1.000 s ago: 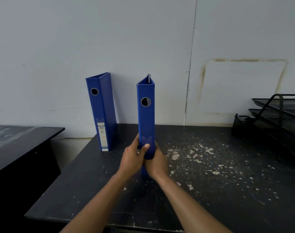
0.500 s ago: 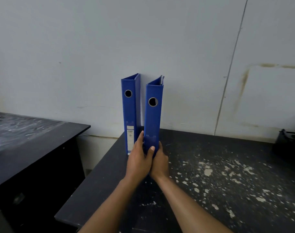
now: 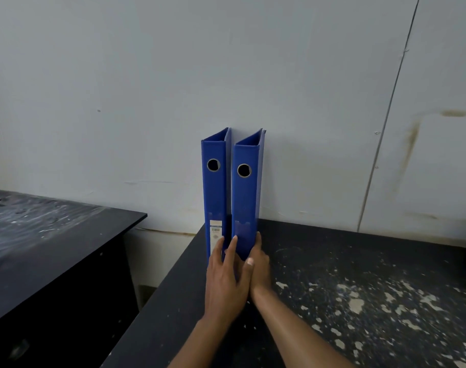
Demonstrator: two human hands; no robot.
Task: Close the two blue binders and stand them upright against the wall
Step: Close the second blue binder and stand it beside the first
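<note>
Two closed blue binders stand upright side by side, their backs at the white wall, on the far left corner of the black table (image 3: 332, 261). The left binder (image 3: 214, 192) has a white label low on its spine. The right binder (image 3: 244, 203) touches it. My left hand (image 3: 226, 285) lies flat against the foot of both spines with its fingers spread. My right hand (image 3: 261, 264) cups the lower right edge of the right binder, its thumb hidden.
The table top is black with flaked white patches to the right. A second dark desk (image 3: 54, 248) stands to the left across a narrow gap. The table's left edge runs just beside the left binder.
The right binder has moved back and left from the middle of the table to stand against the wall beside the left binder. My left fingers have spread out over the spines.
</note>
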